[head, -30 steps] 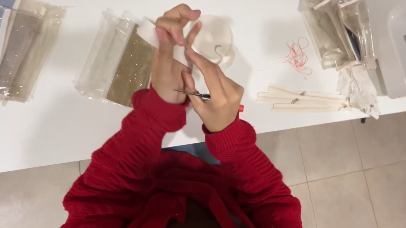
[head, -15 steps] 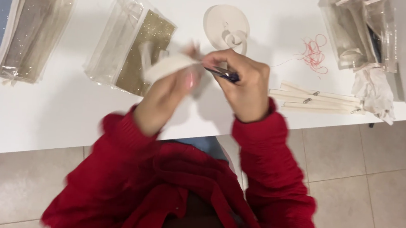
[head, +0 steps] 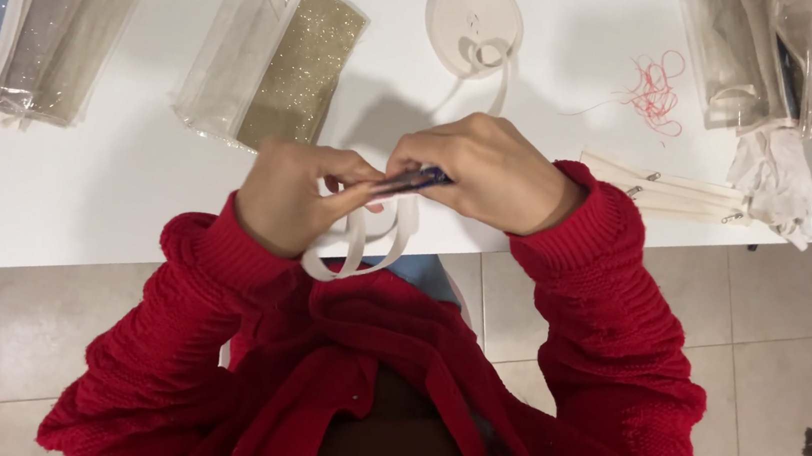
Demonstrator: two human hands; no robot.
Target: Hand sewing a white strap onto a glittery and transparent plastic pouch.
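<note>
Left hand (head: 294, 196) pinches looped white ribbon (head: 359, 243); right hand (head: 487, 171) grips a dark tool (head: 411, 180), which may slip and nick fingers.

A single head-worn view looks steeply down from close above the white tabletop (head: 78, 194), its near edge crossing mid-frame, tiled floor (head: 788, 328) below.
</note>
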